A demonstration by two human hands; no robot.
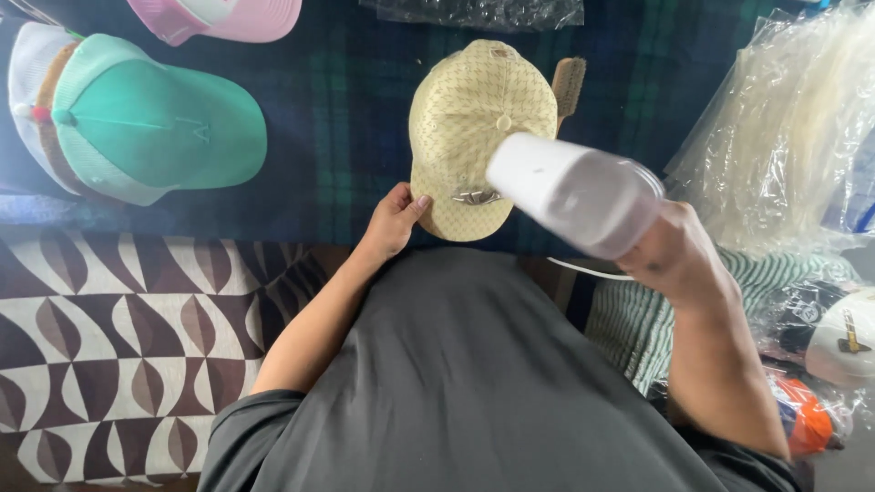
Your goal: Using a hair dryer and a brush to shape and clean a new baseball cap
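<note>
While the left hand [394, 219] pinches the near-left edge of the beige cap's brim [474, 137] with thumb on top and fingers tucked under, the right hand [679, 260] is wrapped closed around the handle of a white handheld steamer or dryer [574, 189], whose rounded nozzle end points up and to the left at the cap's front panel. The cap lies crown-up on the dark plaid cloth [337, 118] that covers the bench, brim toward the person, its long axis running straight away from the body; the appliance's barrel crosses it at a slant from the lower right, the nozzle just over the right side of the crown. The left grip is thus the nearer one, in contact with the cap, and the right reaches it only through the tool. A brush [569, 84] lies just beyond the cap's right side. Farther out rest a green cap [159, 123] at left, a pink cap [223, 16] at the top edge and clear plastic bags [793, 137] at right.
</note>
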